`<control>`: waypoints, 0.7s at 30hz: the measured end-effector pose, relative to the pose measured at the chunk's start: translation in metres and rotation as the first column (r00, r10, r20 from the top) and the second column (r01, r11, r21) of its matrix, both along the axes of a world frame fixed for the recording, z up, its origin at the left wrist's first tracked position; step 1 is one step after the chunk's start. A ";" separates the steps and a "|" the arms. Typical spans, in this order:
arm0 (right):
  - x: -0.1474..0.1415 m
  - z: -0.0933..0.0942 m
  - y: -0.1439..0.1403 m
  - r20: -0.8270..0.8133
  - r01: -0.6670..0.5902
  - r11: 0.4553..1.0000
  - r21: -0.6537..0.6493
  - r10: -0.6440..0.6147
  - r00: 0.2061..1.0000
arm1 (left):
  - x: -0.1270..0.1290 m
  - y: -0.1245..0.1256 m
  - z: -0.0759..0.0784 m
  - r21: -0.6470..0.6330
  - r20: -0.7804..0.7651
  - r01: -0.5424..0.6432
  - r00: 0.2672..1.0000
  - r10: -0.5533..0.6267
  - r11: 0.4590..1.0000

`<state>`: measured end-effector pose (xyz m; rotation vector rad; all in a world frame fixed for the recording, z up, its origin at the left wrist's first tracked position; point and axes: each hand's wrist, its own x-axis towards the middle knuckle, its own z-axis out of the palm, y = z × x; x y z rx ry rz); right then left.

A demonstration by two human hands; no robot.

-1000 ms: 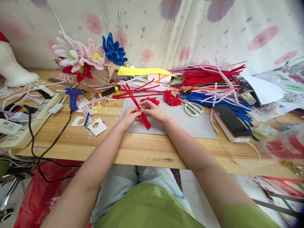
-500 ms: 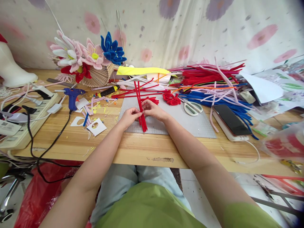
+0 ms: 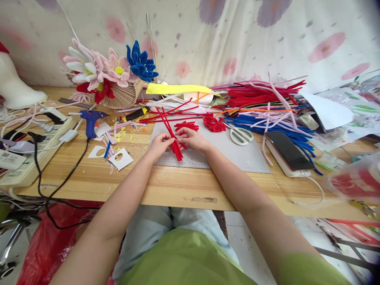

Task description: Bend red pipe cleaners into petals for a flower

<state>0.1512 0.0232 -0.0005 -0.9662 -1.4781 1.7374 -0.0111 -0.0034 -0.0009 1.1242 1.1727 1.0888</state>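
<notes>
Several red pipe cleaners (image 3: 176,150) are pinched as a bundle between my two hands, slanting from upper left to lower right above the grey cutting mat (image 3: 237,162). My left hand (image 3: 162,145) grips them from the left with thumb and fingertips. From the right, my right hand (image 3: 191,139) holds the same bundle, its fingers closed near the middle. Shorter red pipe cleaner pieces (image 3: 190,126) lie on the mat just behind my right hand. Beside them are red looped pipe cleaner shapes (image 3: 214,123) and the pale-handled scissors (image 3: 241,135).
A blue glue gun (image 3: 90,120), white paper pieces (image 3: 121,158) and a power strip (image 3: 35,152) are on the left. Fuzzy flowers (image 3: 114,67) stand behind. Piles of red (image 3: 261,95) and blue pipe cleaners (image 3: 276,128) and a phone (image 3: 287,150) lie to the right.
The red bundle has turned from nearly upright to a slant, its upper end swinging left. Both hands stay in about the same place, still holding it.
</notes>
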 end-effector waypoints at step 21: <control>0.006 0.006 0.001 0.029 -0.111 0.992 0.062 0.109 0.994 | -0.005 0.003 0.002 0.070 0.081 -0.039 0.996 0.034 0.997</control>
